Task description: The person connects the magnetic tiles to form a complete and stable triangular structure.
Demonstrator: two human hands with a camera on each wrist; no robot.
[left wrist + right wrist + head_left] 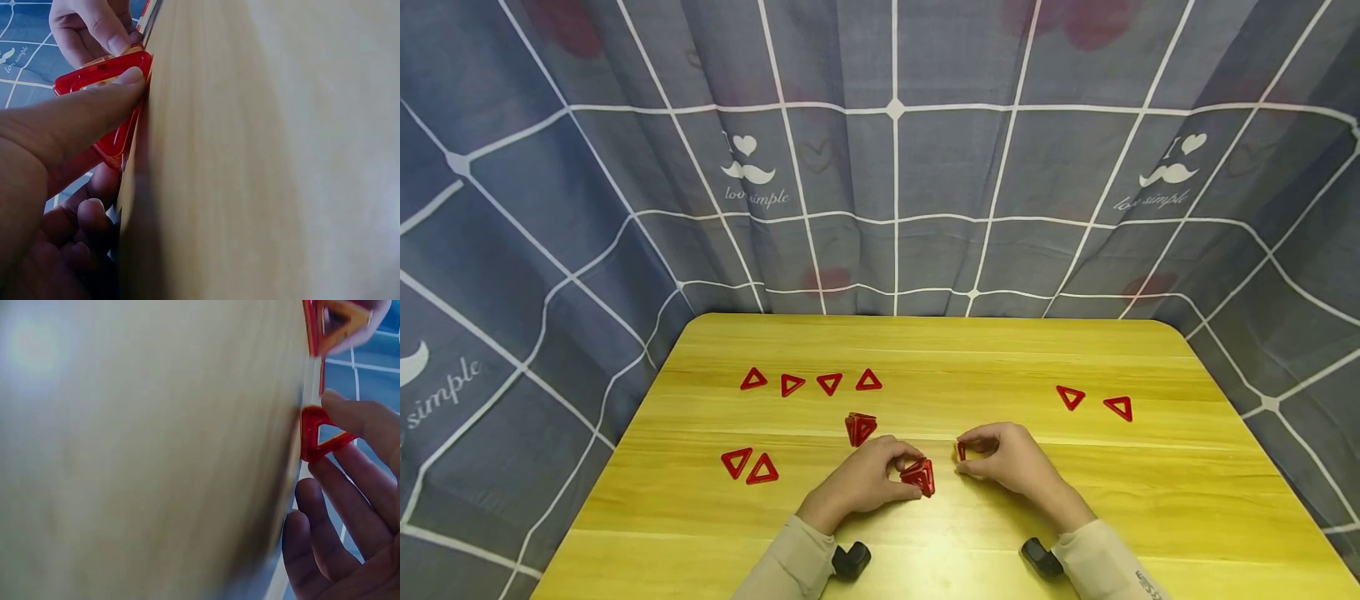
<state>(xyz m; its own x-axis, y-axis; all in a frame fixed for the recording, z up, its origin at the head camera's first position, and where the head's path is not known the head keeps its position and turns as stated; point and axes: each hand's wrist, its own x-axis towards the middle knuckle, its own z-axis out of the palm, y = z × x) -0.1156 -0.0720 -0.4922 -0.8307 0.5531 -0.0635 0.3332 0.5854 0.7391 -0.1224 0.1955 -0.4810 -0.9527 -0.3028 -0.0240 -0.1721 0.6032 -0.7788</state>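
The yellow table spread across the lower half of the head view. At lower centre, the left hand and right hand had thumb and fingers slightly parted, the left gripping a red pyramid-like block, the right pinching a red triangle. There, this triangle appeared only as a thin edge; the right wrist view showed its hollow middle.
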